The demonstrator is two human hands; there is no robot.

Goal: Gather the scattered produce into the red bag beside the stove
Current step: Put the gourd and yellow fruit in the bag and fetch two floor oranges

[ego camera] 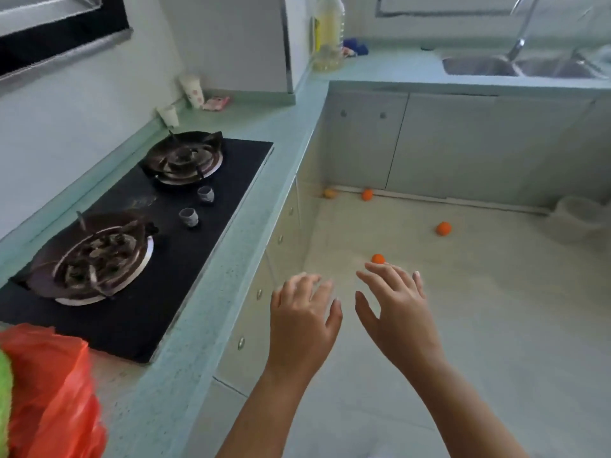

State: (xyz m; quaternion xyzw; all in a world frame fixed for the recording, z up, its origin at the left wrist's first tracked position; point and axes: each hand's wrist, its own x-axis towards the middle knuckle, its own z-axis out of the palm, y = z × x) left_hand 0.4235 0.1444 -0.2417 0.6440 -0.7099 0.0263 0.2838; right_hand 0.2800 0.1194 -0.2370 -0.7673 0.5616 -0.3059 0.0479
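The red plastic bag sits on the counter at the lower left, beside the black gas stove, with something green at its left edge. Several small orange fruits lie on the floor: one just beyond my right fingertips, one further right, one and a paler one by the far cabinet base. My left hand and my right hand are both held out over the floor, fingers spread, holding nothing.
A pale green counter runs along the left and turns right to a steel sink with a tap. Cups and an oil bottle stand at the back. A white bin stands on the floor at right.
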